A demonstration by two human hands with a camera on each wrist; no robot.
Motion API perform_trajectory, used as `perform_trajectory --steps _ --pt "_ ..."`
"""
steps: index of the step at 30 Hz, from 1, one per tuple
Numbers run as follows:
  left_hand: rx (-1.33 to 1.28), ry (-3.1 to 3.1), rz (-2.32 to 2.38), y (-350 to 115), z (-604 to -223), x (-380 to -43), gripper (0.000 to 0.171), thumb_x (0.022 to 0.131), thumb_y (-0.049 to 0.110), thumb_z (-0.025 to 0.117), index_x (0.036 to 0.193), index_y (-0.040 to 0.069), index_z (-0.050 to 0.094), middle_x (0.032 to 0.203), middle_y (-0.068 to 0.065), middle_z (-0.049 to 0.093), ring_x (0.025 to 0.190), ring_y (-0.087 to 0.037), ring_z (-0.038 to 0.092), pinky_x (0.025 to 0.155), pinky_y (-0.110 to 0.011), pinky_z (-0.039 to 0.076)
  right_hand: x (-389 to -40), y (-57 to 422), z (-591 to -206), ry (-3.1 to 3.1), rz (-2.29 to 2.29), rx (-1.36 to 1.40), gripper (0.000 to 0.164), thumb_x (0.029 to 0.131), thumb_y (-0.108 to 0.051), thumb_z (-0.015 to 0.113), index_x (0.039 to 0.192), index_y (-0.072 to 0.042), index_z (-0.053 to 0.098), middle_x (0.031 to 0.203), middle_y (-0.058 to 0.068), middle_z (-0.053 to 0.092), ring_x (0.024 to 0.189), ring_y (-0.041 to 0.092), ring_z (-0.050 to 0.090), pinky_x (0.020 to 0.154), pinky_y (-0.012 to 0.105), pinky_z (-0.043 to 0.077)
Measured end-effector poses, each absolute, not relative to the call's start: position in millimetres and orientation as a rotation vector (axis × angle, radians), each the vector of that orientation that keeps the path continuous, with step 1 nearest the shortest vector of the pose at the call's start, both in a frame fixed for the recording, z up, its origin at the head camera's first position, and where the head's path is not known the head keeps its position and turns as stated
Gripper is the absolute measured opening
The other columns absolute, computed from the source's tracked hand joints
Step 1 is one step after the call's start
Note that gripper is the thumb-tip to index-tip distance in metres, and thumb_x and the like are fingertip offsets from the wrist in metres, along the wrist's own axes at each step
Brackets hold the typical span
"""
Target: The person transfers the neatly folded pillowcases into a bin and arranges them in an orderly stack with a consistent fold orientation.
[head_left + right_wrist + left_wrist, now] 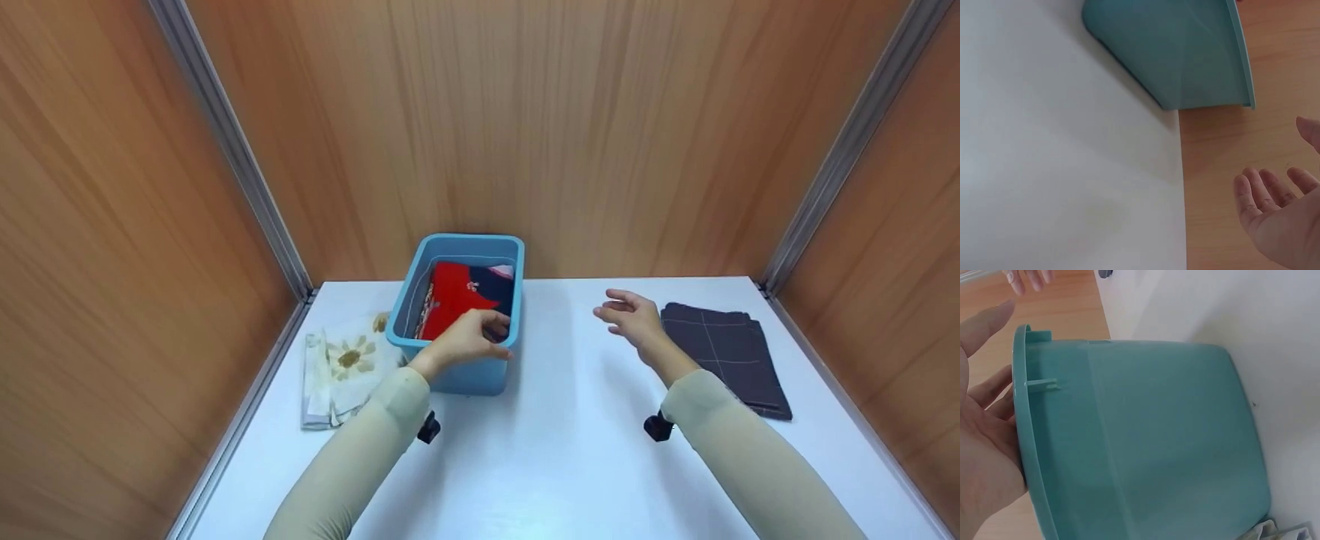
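A blue plastic bin (450, 369) stands at the back of the table, with a folded red cloth (454, 296) and a folded navy cloth (491, 286) inside. Over its near right corner hovers my left hand (469, 337), fingers loosely bent and thumb apart from them. From the left wrist, the palm (988, 461) overlaps the bin's rim (1030, 439), and no cloth shows between the fingers. My right hand (634, 319) is raised above the table, to the right of the bin. Its fingers (1264, 194) are relaxed and hold nothing. Beside it lies a folded dark checked cloth (716, 352).
A folded white cloth with a flower print (349, 375) lies left of the bin, close against it. Wood-grain panels (562, 135) enclose the white table (555, 465) at the back and both sides, with grey metal posts (240, 150) at the corners.
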State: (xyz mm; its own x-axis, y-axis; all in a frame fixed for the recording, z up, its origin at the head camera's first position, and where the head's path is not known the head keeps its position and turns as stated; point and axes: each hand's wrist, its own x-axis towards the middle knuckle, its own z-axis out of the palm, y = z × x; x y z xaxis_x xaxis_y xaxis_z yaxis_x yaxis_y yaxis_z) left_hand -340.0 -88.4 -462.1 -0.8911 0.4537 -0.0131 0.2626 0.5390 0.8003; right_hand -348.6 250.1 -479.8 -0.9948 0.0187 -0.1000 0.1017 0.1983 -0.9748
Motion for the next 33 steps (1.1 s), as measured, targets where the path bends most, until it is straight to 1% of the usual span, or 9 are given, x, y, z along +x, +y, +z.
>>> perform_trajectory --steps 5,11,18,22,25,26,29,31,33 --pt "0.575 2.603 1.254 -85.9 -466.4 -339.5 0.068 0.086 0.03 0.093 0.147 0.017 0.067 0.126 -0.001 0.076 0.111 -0.021 0.071 0.1 -0.044 0.064 -342.8 261.5 -492.0 2.38 -1.929 0.157 0.064 0.108 -0.023 0.069 0.163 -0.004 0.044 0.153 0.022 0.057 0.142 0.035 0.06 0.124 0.049 0.047" --pt "0.548 2.649 1.261 -83.9 -470.0 -338.5 0.062 0.087 0.028 0.093 0.144 0.018 0.07 0.12 0.0 0.077 0.106 -0.02 0.071 0.097 -0.041 0.065 -337.3 272.9 -507.5 2.388 -1.907 0.182 0.066 0.107 -0.024 0.07 0.163 -0.002 0.043 0.153 0.023 0.057 0.144 0.038 0.058 0.124 0.051 0.047" --pt "0.522 2.666 1.254 -81.8 -471.9 -336.7 0.059 0.089 0.024 0.091 0.144 0.02 0.07 0.121 0.001 0.077 0.107 -0.02 0.071 0.096 -0.042 0.066 -331.3 292.0 -522.9 2.399 -1.893 0.238 0.067 0.109 -0.024 0.068 0.165 -0.001 0.04 0.156 0.025 0.056 0.147 0.041 0.056 0.122 0.048 0.049" --pt "0.516 2.674 1.248 -81.9 -472.6 -337.0 0.058 0.089 0.027 0.091 0.144 0.021 0.07 0.12 0.002 0.077 0.107 -0.019 0.071 0.096 -0.042 0.066 -329.1 303.3 -532.2 2.412 -1.893 0.271 0.067 0.108 -0.023 0.069 0.164 0.0 0.041 0.151 0.022 0.061 0.144 0.039 0.059 0.12 0.048 0.051" --pt "0.513 2.675 1.251 -81.9 -473.3 -337.2 0.058 0.09 0.028 0.09 0.144 0.022 0.07 0.12 0.003 0.077 0.107 -0.019 0.07 0.096 -0.042 0.065 -327.6 312.2 -538.4 2.409 -1.902 0.289 0.067 0.108 -0.022 0.069 0.164 0.0 0.041 0.143 0.016 0.065 0.13 0.03 0.069 0.12 0.049 0.051" --pt "0.512 2.676 1.249 -81.7 -473.5 -337.2 0.058 0.09 0.029 0.09 0.144 0.022 0.07 0.121 0.003 0.077 0.107 -0.019 0.07 0.096 -0.042 0.065 -327.0 315.0 -540.1 2.41 -1.897 0.298 0.067 0.108 -0.022 0.069 0.164 0.0 0.04 0.141 0.013 0.066 0.127 0.026 0.07 0.12 0.048 0.052" --pt "0.501 2.682 1.239 -81.2 -473.7 -336.2 0.058 0.09 0.03 0.09 0.144 0.024 0.07 0.121 0.003 0.077 0.107 -0.019 0.07 0.096 -0.042 0.065 -325.1 322.7 -543.5 2.41 -1.888 0.331 0.068 0.108 -0.022 0.069 0.165 0.0 0.04 0.138 0.01 0.066 0.125 0.023 0.07 0.116 0.042 0.055" --pt "0.501 2.69 1.23 -80.9 -473.8 -335.8 0.058 0.09 0.03 0.09 0.144 0.023 0.07 0.12 0.003 0.077 0.107 -0.019 0.07 0.095 -0.042 0.065 -323.8 327.1 -545.2 2.409 -1.888 0.352 0.068 0.108 -0.022 0.069 0.165 0.0 0.039 0.139 0.01 0.065 0.132 0.027 0.067 0.114 0.037 0.056" --pt "0.502 2.701 1.225 -80.7 -473.9 -335.6 0.058 0.09 0.031 0.09 0.143 0.023 0.07 0.12 0.004 0.077 0.106 -0.018 0.07 0.095 -0.042 0.065 -322.2 331.4 -547.1 2.428 -1.876 0.371 0.068 0.108 -0.024 0.069 0.165 0.0 0.039 0.141 0.012 0.064 0.13 0.025 0.067 0.109 0.032 0.058"
